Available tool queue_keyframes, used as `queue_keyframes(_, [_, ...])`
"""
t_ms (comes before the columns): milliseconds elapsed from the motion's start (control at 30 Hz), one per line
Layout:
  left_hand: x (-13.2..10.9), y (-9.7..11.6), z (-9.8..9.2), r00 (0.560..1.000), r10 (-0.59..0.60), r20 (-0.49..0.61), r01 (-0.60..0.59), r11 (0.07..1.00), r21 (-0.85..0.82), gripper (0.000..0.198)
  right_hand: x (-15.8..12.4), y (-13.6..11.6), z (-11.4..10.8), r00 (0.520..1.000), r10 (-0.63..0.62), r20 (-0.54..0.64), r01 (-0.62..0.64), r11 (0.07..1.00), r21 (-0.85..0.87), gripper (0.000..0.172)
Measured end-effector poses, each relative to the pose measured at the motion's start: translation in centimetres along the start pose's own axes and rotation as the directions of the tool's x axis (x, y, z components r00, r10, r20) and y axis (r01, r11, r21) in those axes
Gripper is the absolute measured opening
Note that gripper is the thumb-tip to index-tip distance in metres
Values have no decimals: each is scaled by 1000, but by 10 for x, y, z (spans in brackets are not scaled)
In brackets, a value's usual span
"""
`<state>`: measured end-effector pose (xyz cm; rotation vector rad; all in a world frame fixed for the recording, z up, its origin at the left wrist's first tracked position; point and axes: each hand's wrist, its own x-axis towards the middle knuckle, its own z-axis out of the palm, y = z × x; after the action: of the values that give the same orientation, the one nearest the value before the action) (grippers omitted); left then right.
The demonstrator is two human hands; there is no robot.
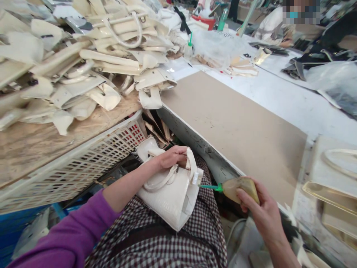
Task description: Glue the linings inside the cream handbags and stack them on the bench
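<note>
A cream handbag (164, 199) with looped handles rests on my lap, over a checked apron (134, 242). My left hand (173, 157) grips the bag near its top edge, fingers curled over and partly hidden by the material. My right hand (260, 203) is wrapped round a squeeze bottle (237, 189) of yellowish contents with a green nozzle. The nozzle (210, 187) points left, its thin tip at or very near a small white tab (195, 178) on the bag's side edge. Whether the tip touches the tab I cannot tell.
Cream bag pieces lie heaped (111, 63) on a wooden table (92, 121) at the left. Below it stands a white plastic basket (83, 167). A beige board (237, 130) covers the worktable ahead. Another green-tipped bottle (189, 50) stands further back. A person (275, 26) sits at the far right.
</note>
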<state>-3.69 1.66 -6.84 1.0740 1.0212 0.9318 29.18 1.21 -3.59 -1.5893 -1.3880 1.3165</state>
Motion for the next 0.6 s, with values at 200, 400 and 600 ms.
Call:
queue_keyframes(200, [0,2,3,1000,2,-7,-2,1000,-12,19,-14,4,-8,989,31,144,-38,998,47,53])
queue_keyframes(400, [-2,2,4,1000,14,-25,-14,1000,-12,20,-28,7,-7,979,47,198,-63,995,75,50])
queue_keyframes(600, [-2,2,6,999,22,-23,-21,999,34,21,-9,6,-5,1000,-16,16,17,1000,-23,60])
